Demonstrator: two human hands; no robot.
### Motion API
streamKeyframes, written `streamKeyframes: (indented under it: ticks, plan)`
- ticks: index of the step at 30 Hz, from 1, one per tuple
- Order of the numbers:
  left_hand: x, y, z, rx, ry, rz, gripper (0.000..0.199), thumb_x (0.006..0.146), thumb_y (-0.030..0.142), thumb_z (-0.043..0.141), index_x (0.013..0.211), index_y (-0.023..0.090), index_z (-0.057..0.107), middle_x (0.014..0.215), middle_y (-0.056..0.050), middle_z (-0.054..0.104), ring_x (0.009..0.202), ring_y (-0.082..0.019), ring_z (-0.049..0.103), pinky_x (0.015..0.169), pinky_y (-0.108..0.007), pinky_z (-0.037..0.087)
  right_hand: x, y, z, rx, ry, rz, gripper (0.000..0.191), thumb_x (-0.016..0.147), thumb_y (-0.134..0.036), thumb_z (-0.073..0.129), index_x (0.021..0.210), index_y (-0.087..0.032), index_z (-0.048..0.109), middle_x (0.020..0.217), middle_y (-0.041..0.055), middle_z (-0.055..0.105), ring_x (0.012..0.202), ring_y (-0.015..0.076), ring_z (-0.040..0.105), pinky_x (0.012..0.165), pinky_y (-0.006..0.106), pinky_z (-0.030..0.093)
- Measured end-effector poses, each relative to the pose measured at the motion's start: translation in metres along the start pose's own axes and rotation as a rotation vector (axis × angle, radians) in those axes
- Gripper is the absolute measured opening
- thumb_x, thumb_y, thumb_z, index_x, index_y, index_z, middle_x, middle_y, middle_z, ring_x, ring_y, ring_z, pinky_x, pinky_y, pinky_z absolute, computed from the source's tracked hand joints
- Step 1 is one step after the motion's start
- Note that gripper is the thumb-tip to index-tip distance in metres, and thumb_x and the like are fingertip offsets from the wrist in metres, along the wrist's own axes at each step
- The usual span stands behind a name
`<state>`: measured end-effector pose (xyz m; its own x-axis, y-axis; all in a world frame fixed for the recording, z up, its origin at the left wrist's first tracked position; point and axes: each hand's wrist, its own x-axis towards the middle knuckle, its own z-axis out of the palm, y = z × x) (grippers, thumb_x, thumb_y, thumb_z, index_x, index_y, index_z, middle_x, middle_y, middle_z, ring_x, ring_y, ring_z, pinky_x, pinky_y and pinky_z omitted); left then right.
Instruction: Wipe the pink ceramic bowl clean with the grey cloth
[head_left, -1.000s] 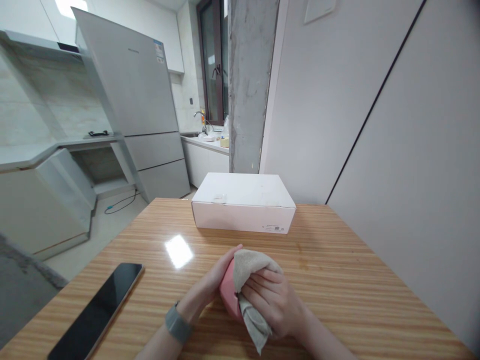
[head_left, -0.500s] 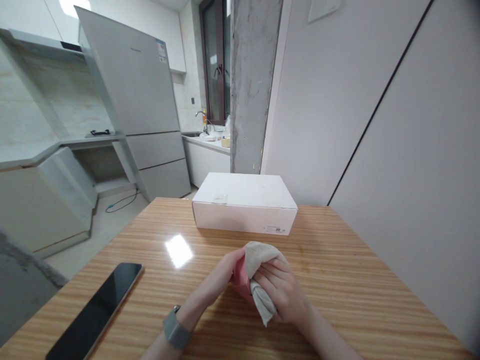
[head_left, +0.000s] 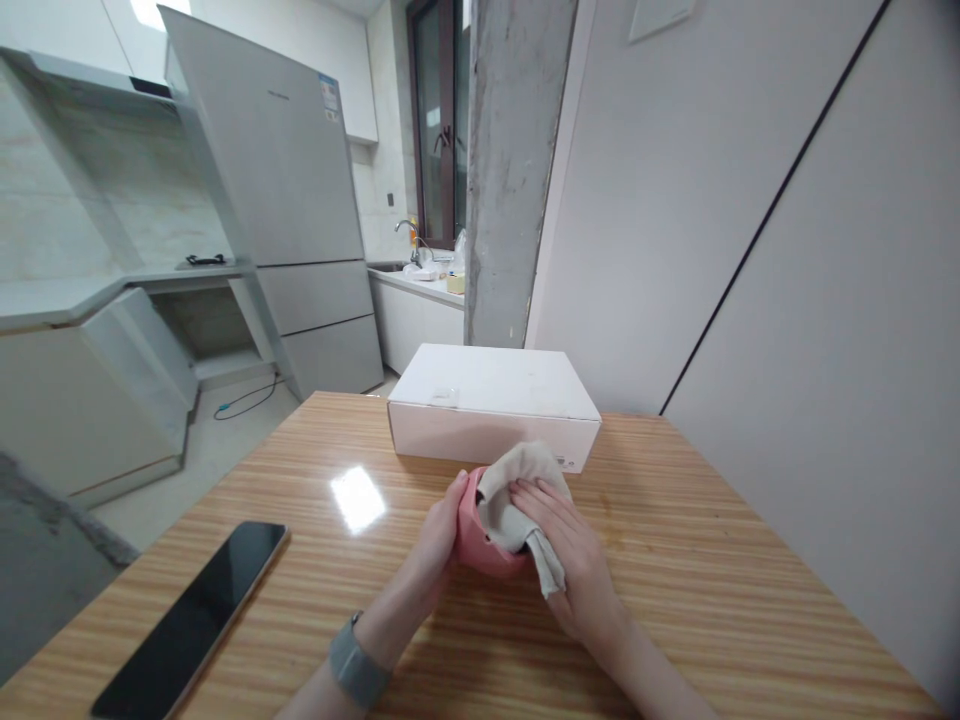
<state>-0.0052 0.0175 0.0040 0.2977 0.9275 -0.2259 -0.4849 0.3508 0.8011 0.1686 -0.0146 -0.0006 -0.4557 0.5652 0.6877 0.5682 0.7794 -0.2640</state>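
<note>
Where the left hand (head_left: 441,530) curls to grip: smooth, kinda roundish pink thing (head_left: 480,553), between both hands
Right hand (head_left: 564,540): loosely closed on floppy beige cloth (head_left: 504,517), pressed against pink thing
White box (head_left: 487,385): flat-sided, just beyond

The box (head_left: 495,382) lies behind the cloth (head_left: 502,508), seemingly apart.

A wide, smooth grey band (head_left: 358,660) circles the left wrist (head_left: 386,628), a small shiny piece (head_left: 356,617) at its far edge; left hand (head_left: 441,530), right hand (head_left: 574,560) and forearms (head_left: 656,672) are bare.
</note>
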Motion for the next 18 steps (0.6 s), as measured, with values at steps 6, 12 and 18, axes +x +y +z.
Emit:
streamKeyframes:
  ticks: [6, 12, 18]
  plan:
    - [-0.003, 0.003, 0.002, -0.186, -0.089, -0.021, 0.043, 0.09, 0.046, 0.046, 0.112, 0.015, 0.067, 0.114, -0.007, 0.07, 0.115, -0.023, 0.059, 0.102, -0.033, 0.041, 0.005, -0.002, 0.005, 0.494, 0.111, 0.424, 0.04, 0.096, -0.035, 0.041, 0.133, -0.024, 0.052, 0.141, 0.0092, 0.05, 0.133, 0.0267, 0.043, 0.11, 0.05, 0.035]
    - [-0.005, 0.003, -0.014, 0.123, -0.051, -0.08, 0.049, 0.081, 0.052, 0.06, 0.104, 0.011, 0.071, 0.103, -0.009, 0.074, 0.109, -0.026, 0.062, 0.099, -0.034, 0.04, 0.002, -0.004, 0.014, 0.796, 0.043, 0.603, 0.051, 0.092, -0.043, 0.05, 0.14, -0.028, 0.042, 0.145, 0.0062, 0.047, 0.133, 0.0242, 0.043, 0.112, 0.047, 0.029]
    - [-0.002, -0.004, -0.012, 0.088, -0.033, -0.053, 0.054, 0.08, 0.057, 0.06, 0.109, 0.014, 0.069, 0.1, -0.008, 0.074, 0.095, -0.023, 0.066, 0.086, -0.031, 0.047, 0.007, 0.005, 0.014, 0.74, 0.121, 0.624, 0.046, 0.094, -0.047, 0.043, 0.131, -0.023, 0.055, 0.121, 0.0086, 0.068, 0.117, 0.0272, 0.059, 0.104, 0.05, 0.042]
